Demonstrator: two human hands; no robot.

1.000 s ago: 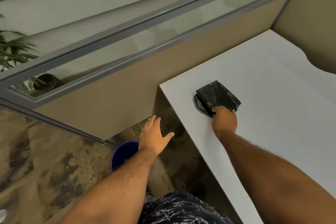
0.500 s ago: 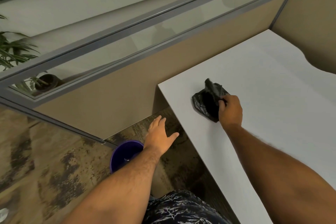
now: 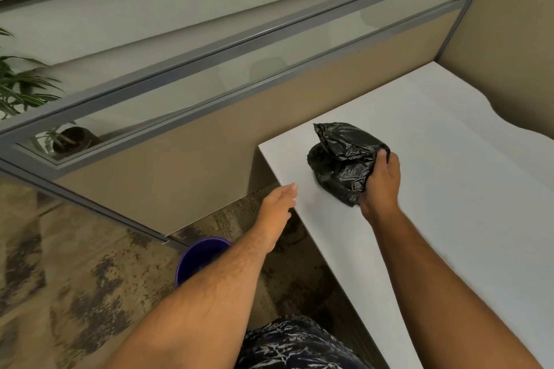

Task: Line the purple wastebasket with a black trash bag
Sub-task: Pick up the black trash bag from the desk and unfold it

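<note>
A folded black trash bag (image 3: 343, 159) is partly lifted off the white desk (image 3: 449, 189), bunched and starting to loosen. My right hand (image 3: 380, 183) is shut on its near right edge. My left hand (image 3: 278, 204) hovers open with flat fingers by the desk's left edge, holding nothing. The purple wastebasket (image 3: 195, 257) stands on the floor below the desk's corner, partly hidden behind my left forearm.
A beige cubicle partition with a glass strip (image 3: 239, 75) runs behind the desk and the wastebasket. A potted plant (image 3: 27, 90) stands behind the glass at far left. Patterned brown carpet (image 3: 75, 278) covers the floor at left.
My right hand has gripped the bag and raised it from lying flat, so it now stands bunched. My left hand has moved up and right toward the desk edge.
</note>
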